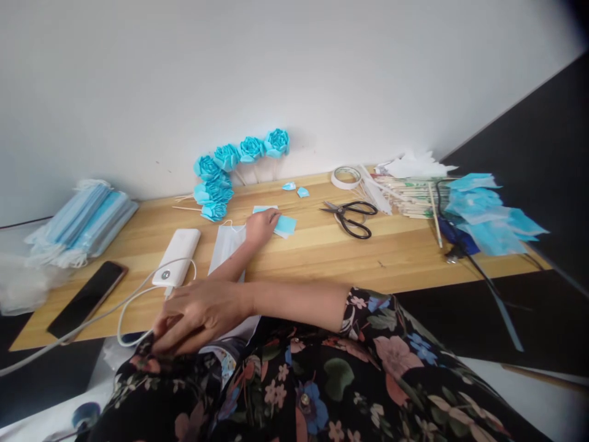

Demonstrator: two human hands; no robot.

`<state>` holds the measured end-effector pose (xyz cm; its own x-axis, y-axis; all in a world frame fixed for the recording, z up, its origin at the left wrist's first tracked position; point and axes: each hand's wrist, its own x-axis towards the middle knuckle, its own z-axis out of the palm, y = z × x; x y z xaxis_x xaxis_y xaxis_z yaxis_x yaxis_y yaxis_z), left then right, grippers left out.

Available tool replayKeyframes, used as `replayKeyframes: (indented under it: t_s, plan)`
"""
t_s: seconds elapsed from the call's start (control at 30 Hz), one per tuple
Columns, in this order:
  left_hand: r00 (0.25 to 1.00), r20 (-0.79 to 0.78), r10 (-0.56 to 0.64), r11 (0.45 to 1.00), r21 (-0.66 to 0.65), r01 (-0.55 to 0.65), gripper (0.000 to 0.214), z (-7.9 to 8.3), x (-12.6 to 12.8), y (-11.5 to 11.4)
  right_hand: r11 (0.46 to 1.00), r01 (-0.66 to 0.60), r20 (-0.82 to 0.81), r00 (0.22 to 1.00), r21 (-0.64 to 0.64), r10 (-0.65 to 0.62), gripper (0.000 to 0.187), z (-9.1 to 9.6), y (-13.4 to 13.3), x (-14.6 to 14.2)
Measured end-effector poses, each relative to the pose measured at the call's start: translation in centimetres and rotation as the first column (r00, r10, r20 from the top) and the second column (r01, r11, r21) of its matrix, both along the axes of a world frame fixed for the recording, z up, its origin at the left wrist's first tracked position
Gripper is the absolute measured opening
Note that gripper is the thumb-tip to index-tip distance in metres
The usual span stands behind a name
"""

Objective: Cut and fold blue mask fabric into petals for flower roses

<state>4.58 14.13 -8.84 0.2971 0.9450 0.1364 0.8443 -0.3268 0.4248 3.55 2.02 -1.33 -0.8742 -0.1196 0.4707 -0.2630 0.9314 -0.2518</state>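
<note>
My left hand (pixel 260 226) reaches forward over the wooden table (pixel 322 258), fingers curled down on a folded light-blue mask piece (pixel 286 224). Just under its wrist lies a white face mask (pixel 224 247). My right hand (pixel 199 314) crosses my body and rests flat on the floral sleeve of my left arm, fingers stretched and holding nothing. Several blue mask-fabric roses on sticks (pixel 230 167) lean against the wall behind the left hand. Two small blue scraps (pixel 295 189) lie beside them.
Black scissors (pixel 352 216) and a tape roll (pixel 346 177) lie right of the left hand, with wooden sticks (pixel 409 190) and cut blue mask pieces (pixel 488 215) further right. At left are a white power bank (pixel 177 256) with its cable, a dark phone (pixel 87 298) and stacked masks (pixel 83 224).
</note>
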Motion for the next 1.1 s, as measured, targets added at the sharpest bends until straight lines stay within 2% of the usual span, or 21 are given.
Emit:
replayKeyframes:
  t_s: [0.1, 0.17, 0.57, 0.7, 0.8, 0.87, 0.93, 0.97, 1.0, 1.07, 1.1]
  plan:
    - [1.0, 0.002, 0.004, 1.0, -0.009, -0.004, 0.03, 0.1, 0.0, -0.1, 0.994, -0.069, -0.022, 0.997, 0.086, 0.071, 0.035, 1.0, -1.2, -1.2]
    - [1.0, 0.01, 0.003, 1.0, -0.009, -0.003, 0.03, 0.1, 0.0, -0.1, 0.99, -0.066, -0.034, 0.997, 0.122, 0.071, 0.038, 1.1, -1.5, -1.4]
    - [1.0, -0.003, -0.007, 1.0, -0.02, 0.007, 0.03, 0.0, -0.1, -0.2, 0.967, 0.17, 0.046, 0.982, 0.191, -0.182, 0.035, -1.5, 1.7, 3.8]
    - [0.998, 0.054, -0.023, 0.999, -0.03, 0.024, 0.03, 0.2, -0.2, -0.4, 0.942, 0.251, 0.021, 0.965, 0.221, -0.262, 0.034, -2.1, 2.0, 7.0]
    - [0.995, 0.099, 0.001, 0.998, -0.056, 0.004, 0.028, 0.2, -0.2, -0.4, 0.898, 0.403, -0.038, 0.914, 0.176, -0.403, 0.031, -2.1, 3.0, 11.8]
    - [0.992, 0.124, -0.002, 0.998, -0.07, 0.01, 0.028, 0.1, -0.2, -0.4, 0.817, 0.561, -0.038, 0.827, 0.135, -0.562, 0.034, -1.7, 4.4, 16.2]
    - [0.988, 0.152, -0.016, 0.998, -0.064, 0.026, 0.028, -0.1, -0.3, -0.3, 0.686, 0.714, 0.023, 0.691, 0.14, -0.723, 0.037, -1.1, 6.4, 21.1]
    - [0.986, 0.165, -0.017, 0.998, -0.057, 0.027, 0.028, -0.1, -0.3, -0.3, 0.565, 0.813, 0.078, 0.56, 0.14, -0.825, 0.037, -0.9, 7.4, 23.6]
    - [0.984, 0.175, -0.012, 0.998, -0.056, 0.023, 0.027, -0.2, -0.4, -0.3, 0.421, 0.895, 0.1, 0.41, 0.148, -0.907, 0.037, -0.7, 8.5, 26.1]
    - [0.983, 0.182, 0.012, 0.998, -0.07, 0.001, 0.027, -0.2, -0.4, -0.3, 0.136, 0.972, 0.137, 0.111, 0.19, -0.984, 0.033, -0.7, 10.5, 30.4]
    - [0.983, 0.183, 0.02, 0.997, -0.079, -0.006, 0.027, -0.2, -0.4, -0.4, 0.045, 0.975, 0.156, 0.01, 0.219, -0.988, 0.033, -0.9, 11.3, 32.1]
